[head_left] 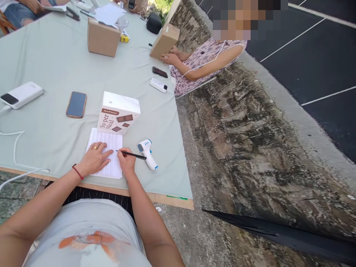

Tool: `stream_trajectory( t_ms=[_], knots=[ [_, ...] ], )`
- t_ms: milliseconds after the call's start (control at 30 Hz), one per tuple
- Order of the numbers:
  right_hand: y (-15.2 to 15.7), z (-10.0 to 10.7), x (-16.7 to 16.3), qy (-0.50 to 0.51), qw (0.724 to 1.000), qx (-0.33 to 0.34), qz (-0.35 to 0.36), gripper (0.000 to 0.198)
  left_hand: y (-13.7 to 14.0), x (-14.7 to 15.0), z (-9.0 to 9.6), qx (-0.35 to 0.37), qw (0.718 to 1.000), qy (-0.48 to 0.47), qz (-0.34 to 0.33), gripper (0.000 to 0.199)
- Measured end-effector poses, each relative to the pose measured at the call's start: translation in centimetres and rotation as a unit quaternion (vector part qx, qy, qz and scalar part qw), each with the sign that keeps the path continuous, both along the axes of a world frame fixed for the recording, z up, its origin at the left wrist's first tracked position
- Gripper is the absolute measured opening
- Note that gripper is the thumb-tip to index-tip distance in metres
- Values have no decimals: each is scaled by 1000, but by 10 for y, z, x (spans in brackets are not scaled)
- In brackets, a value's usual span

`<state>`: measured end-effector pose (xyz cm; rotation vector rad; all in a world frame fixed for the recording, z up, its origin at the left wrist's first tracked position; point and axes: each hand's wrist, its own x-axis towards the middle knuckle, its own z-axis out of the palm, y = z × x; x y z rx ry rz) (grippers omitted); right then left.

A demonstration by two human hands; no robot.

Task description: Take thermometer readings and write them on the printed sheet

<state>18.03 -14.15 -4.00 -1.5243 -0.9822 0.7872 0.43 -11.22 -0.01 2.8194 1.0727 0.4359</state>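
A printed sheet of paper (111, 168) lies near the front edge of the table, its small print too fine to read. My left hand (95, 157) rests flat on it with the fingers stretched out. Between the fingers of my right hand (127, 162) is a black pen (136, 154), its tip at the sheet's right side. Just behind the paper stands a white box (119, 115) marked "Super Meal", touching or covering the sheet's far edge. To the right of my right hand lies a white and blue infrared thermometer (148, 152).
The cloth-covered table (55, 144) carries a phone (76, 104), a white power bank (22, 95) with a cable, a cardboard box (102, 37) and a second white power bank (158, 85). At the right edge a person (205, 59) holds another cardboard box (164, 40). Someone else sits far left.
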Motion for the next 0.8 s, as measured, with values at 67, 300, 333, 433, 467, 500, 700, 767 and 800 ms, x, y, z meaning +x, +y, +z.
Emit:
stream_trajectory(
  t_ms=[67,300,333,433,467,500,700,767,800],
  knots=[
    [0,-2,1,-19,1000,-1,7,21,-1,0,-1,-2,1000,-8,-1,36],
    [0,-4,1,-32,999,-9,13,24,-1,-1,-6,29,999,21,-2,38],
    [0,-3,1,-32,999,-10,14,24,-1,-1,-6,33,999,24,-2,38],
    [0,-2,1,-34,999,-14,13,24,-1,-1,-6,32,999,23,-4,38],
    [0,-2,1,-37,999,-15,12,24,-1,-1,-6,29,999,20,-5,38],
    [0,-2,1,-40,999,-15,10,24,-1,-1,-5,25,1000,17,-5,38],
    [-1,-2,1,-39,999,-21,8,23,-2,-2,-5,7,1000,2,-3,38],
    [0,-2,1,-37,999,-19,10,22,-1,-2,-5,3,1000,-2,-3,38],
    [0,-2,1,-37,999,-18,11,22,-1,-2,-5,0,1000,-6,-2,38]
  ],
)
